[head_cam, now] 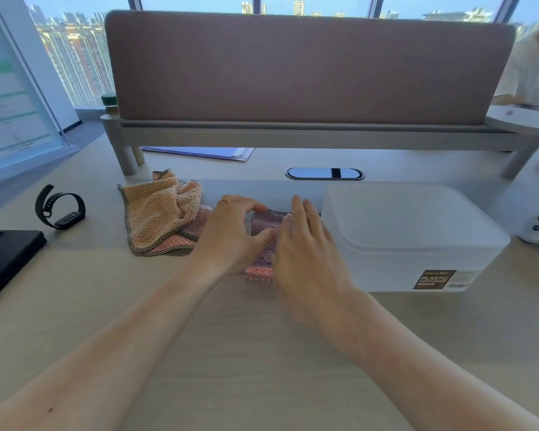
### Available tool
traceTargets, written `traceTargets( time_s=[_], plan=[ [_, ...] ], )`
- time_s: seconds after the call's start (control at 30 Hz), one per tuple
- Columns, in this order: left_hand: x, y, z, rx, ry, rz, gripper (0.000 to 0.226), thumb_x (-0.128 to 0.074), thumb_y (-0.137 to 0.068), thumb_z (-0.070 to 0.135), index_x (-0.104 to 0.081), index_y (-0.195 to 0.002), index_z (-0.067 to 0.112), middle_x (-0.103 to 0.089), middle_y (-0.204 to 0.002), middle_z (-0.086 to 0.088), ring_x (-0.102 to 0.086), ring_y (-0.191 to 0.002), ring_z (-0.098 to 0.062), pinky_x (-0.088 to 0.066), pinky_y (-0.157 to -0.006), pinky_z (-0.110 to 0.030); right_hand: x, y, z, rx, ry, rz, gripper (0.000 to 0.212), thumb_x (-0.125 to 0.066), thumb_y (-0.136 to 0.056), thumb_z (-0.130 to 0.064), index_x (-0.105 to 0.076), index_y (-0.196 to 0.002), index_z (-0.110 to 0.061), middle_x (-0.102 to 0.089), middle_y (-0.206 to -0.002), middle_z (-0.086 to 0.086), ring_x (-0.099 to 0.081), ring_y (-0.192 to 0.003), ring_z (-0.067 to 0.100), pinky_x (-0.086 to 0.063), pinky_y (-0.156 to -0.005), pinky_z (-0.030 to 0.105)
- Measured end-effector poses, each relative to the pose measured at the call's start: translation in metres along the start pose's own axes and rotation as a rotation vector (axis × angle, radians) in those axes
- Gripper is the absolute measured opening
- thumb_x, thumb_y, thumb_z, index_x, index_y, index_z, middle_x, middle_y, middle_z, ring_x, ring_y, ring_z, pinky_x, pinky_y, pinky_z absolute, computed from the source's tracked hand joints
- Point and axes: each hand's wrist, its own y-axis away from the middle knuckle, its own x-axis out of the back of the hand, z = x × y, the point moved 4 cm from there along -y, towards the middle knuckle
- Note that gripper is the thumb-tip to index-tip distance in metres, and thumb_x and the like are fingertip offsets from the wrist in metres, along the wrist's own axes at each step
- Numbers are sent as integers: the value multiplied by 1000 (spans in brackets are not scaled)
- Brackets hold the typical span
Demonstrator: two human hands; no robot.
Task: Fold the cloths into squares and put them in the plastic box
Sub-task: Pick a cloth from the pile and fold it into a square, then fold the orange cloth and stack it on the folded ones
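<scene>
One pink cloth (263, 227), held by left hand (227, 236), pressed by right hand (305, 253)

Desk (262, 353): cloths (159, 213), box (417, 237), phone (7, 253), watch (59, 206).

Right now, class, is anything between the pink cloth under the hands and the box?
Nothing lies between the cloth and the box beside it; but the lid looks closed, blocking the way in.

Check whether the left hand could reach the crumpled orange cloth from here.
Probably yes. The orange cloth lies on the table right beside the left hand, with nothing between them, though that hand is busy on the pink cloth.
</scene>
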Motion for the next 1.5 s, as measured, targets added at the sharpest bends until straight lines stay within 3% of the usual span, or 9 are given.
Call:
traceTargets(
  time_s=[0.17,0.3,0.6,0.73,0.83,0.93,1.23,1.37,1.5],
  plan=[
    [-14,1,-1,-115,-275,-164,55,-41,-105,31,-31,-157,18,-22,-168,-5,-17,-155,-24,-20,-125,-47,-14,-25,4,102,31,-29,58,-27,-107,-26,-19,-158,0,-7,-168,19,1,-156,34,-6,-127,45],
    [-35,11,-15,-120,-438,-407,59,-17,-109,41,-3,-164,22,1,-172,7,8,-157,-11,6,-127,-39,-41,-23,17,-33,-33,-100,67,-19,-108,-37,1,-159,1,3,-169,17,5,-157,28,-1,-127,40],
    [-32,12,-19,-160,-525,-427,63,-12,-107,46,5,-163,21,9,-171,6,15,-155,-10,12,-126,-41,-53,-25,16,-73,-38,-122,72,-20,-106,-38,6,-157,6,7,-168,22,8,-156,32,-1,-127,43],
    [19,4,-34,-60,-282,-108,62,-36,-106,45,-22,-161,20,-22,-168,-2,-13,-156,-19,-12,-126,-41,-36,-19,14,-43,-60,-55,72,-20,-108,-40,12,-158,1,18,-168,16,15,-156,27,5,-127,38],
    [75,7,-76,25,-238,253,40,-69,-92,31,-61,-130,20,-63,-129,-7,-55,-121,-26,-45,-105,-41,-11,-7,4,70,-83,159,73,-22,-106,-44,5,-160,-4,18,-169,10,15,-156,24,8,-123,34],
    [89,12,-112,81,-271,151,26,-83,-80,33,-69,-99,22,-69,-97,4,-65,-89,-18,-51,-83,-33,9,6,-13,191,-85,347,73,-22,-101,-50,-18,-160,-7,-6,-170,10,-3,-157,26,-7,-123,36],
    [116,-9,-111,183,-161,135,12,-81,-83,40,-81,-83,27,-73,-82,11,-68,-78,-13,-44,-70,-24,19,6,-21,240,-278,275,76,-16,-92,-64,-38,-152,-23,-14,-168,-6,-2,-156,13,-19,-124,37],
    [176,-19,-33,-62,-157,431,11,-68,-92,25,-78,-93,28,-71,-81,13,-68,-79,-4,-49,-73,-21,39,-3,-21,180,-529,325,77,-43,-90,-63,-32,-156,-25,-24,-164,-11,-15,-152,8,-23,-122,31],
    [209,-4,76,-437,-220,335,10,-67,-94,31,-77,-95,30,-73,-84,17,-67,-82,5,-46,-73,-6,86,-10,-50,234,-740,398,78,-73,-83,-51,-37,-148,-31,-43,-149,-13,-38,-137,5,-37,-105,18]
  ],
)
